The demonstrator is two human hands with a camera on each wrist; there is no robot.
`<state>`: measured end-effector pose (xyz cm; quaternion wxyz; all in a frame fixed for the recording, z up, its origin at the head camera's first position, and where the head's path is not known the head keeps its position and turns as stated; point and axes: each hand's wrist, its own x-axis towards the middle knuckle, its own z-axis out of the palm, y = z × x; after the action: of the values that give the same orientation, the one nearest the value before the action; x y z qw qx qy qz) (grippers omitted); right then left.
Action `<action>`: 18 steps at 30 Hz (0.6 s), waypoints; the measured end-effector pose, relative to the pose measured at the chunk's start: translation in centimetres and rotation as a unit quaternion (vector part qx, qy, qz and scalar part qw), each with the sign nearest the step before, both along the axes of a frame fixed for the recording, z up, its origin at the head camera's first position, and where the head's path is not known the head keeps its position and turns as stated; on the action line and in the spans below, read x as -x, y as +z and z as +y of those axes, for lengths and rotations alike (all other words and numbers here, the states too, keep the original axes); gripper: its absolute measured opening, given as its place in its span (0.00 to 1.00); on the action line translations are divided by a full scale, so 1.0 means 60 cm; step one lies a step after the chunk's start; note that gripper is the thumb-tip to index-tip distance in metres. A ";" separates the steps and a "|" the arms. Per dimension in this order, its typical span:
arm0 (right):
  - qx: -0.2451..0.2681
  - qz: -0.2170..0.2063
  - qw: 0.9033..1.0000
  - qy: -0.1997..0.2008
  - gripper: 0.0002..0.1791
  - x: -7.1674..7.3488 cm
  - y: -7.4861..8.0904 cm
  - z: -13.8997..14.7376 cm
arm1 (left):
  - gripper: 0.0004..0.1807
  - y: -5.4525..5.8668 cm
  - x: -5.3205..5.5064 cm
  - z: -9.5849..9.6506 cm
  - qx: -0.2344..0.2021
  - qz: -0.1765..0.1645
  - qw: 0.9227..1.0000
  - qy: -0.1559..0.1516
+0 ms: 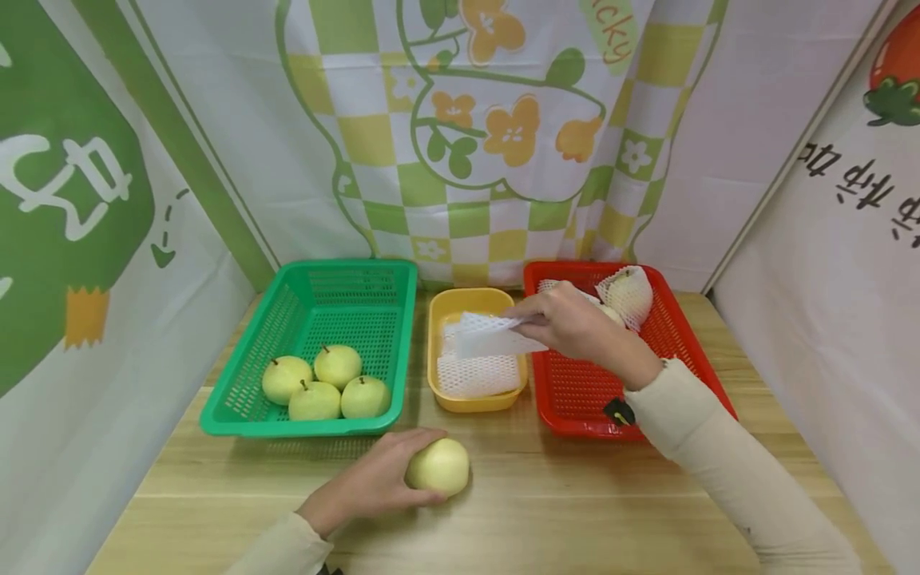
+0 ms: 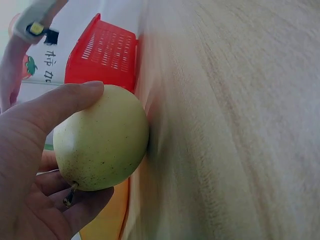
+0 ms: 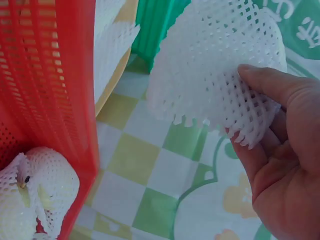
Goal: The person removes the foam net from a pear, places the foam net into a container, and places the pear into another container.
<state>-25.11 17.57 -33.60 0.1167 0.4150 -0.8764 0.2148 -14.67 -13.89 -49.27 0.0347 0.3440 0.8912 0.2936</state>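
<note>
My left hand (image 1: 384,477) grips a pale yellow-green pear (image 1: 440,467) low over the table, in front of the yellow tray. In the left wrist view the thumb lies over the pear (image 2: 102,137), and its stem points toward the fingers. My right hand (image 1: 571,323) pinches a white foam fruit net (image 3: 210,65) between thumb and fingers; the net is flat and hangs above the yellow tray (image 1: 477,406). More white foam nets (image 1: 477,375) lie in that tray.
On the left, a green basket (image 1: 309,275) holds several bare pears (image 1: 315,401). A red basket (image 1: 690,343) on the right contains net-wrapped pears (image 1: 627,295), partly behind my right hand. A printed cloth (image 1: 496,136) hangs behind the wooden table (image 1: 561,511).
</note>
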 end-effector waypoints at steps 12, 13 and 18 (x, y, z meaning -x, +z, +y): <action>-0.037 0.085 0.994 0.056 0.15 0.150 -0.055 -0.038 | 0.42 -0.003 0.000 -0.001 0.008 0.008 1.000 0.004; -0.040 0.102 0.992 0.061 0.15 0.158 -0.061 -0.039 | 0.42 -0.003 0.001 0.000 0.008 0.008 1.000 0.002; -0.067 0.125 0.989 0.043 0.14 0.186 -0.093 -0.046 | 0.43 0.002 0.000 0.003 0.010 0.002 1.000 0.003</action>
<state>-36.28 14.82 -39.15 0.1879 0.4830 -0.8486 0.1065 -14.65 -13.68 -49.14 0.0359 0.3413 0.8953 0.2839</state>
